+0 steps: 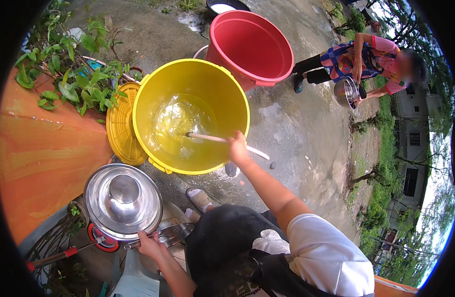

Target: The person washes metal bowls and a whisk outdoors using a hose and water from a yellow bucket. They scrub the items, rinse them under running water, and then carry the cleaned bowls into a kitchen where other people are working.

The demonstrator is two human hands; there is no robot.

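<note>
My right hand (pixel 238 148) grips a pale hose (pixel 209 137) at the near right rim of a large yellow tub (pixel 190 65). The hose's dark-tipped end reaches inside the tub, over shallow water (pixel 183 118). My left hand (pixel 151 245) is closed on the lower edge of a wide stainless-steel basin (pixel 125 215), which is tilted so a shiny round face shows. A second metal vessel (pixel 177 234), partly hidden, sits just right of that hand; whether the fingers hold it too is hard to tell.
Beyond the yellow tub stands a red tub (pixel 249 48), with a black basin (pixel 227 5) behind it. A yellow lid (pixel 126 126) leans beside an orange wall (pixel 53 148) and leafy plants (pixel 86 74). At right, a person (pixel 361 61) holds metal bowls (pixel 347 92) on wet concrete (pixel 298 141).
</note>
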